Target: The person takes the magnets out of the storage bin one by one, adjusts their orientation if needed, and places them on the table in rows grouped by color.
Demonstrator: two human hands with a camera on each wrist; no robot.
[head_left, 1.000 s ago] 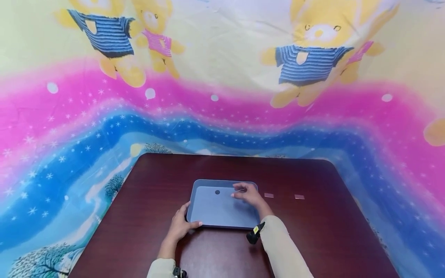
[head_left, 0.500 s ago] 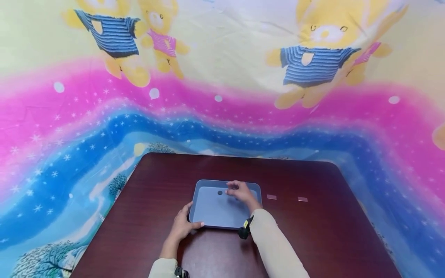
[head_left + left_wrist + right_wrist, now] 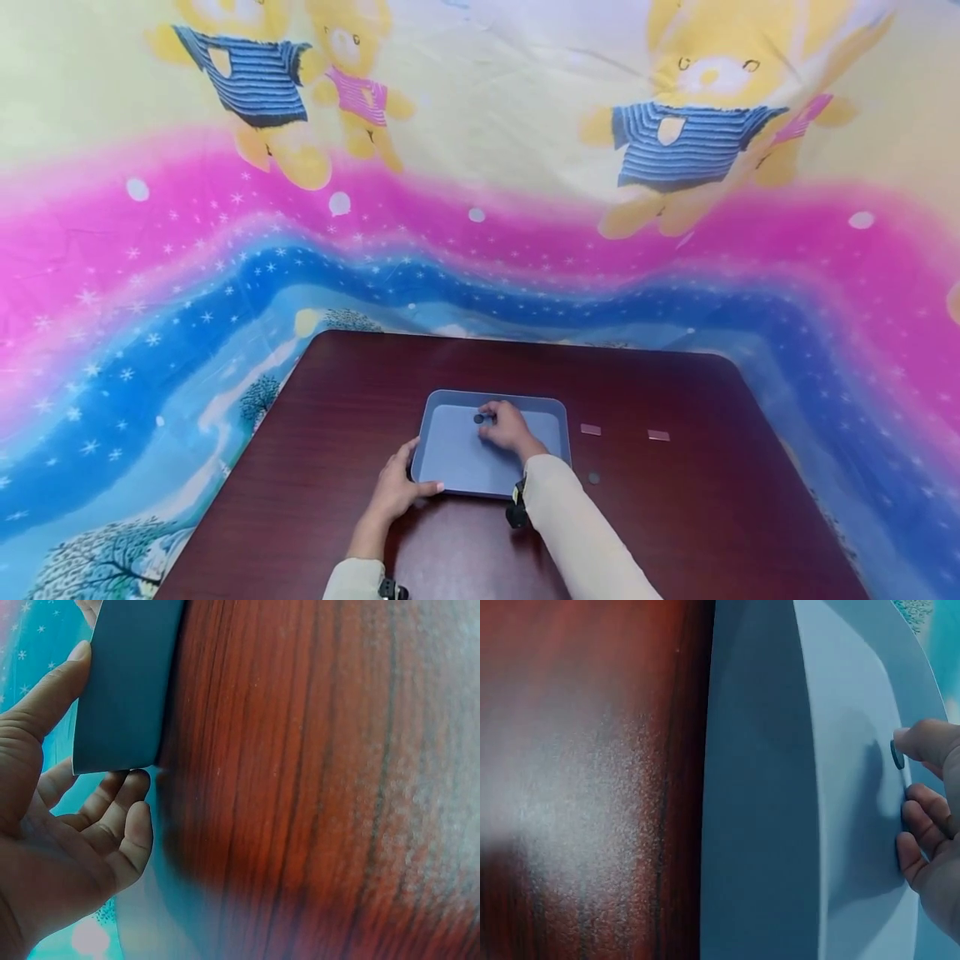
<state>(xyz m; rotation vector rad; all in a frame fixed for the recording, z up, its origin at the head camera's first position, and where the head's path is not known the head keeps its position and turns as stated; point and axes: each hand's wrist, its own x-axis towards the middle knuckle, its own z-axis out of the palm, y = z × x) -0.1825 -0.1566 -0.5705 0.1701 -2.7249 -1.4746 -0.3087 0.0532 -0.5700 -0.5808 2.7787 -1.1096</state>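
Note:
A shallow blue-grey tray lies on the table. My left hand grips its near left corner; in the left wrist view the thumb presses the wall and the fingers bend round the corner. A small dark round disc lies in the tray towards the far side. My right hand is over the tray with thumb and fingers bent at the disc. In the right wrist view a fingertip overlaps the edge of this disc. Whether the fingers pinch it cannot be made out.
Two small pinkish flat rectangles lie on the dark red-brown table right of the tray. Another round grey disc lies beside my right sleeve. A cartoon-bear cloth hangs behind the table.
My right hand has moved left across the tray to the dark disc. The grey disc by the right sleeve has come into sight. My left hand keeps its hold on the tray corner.

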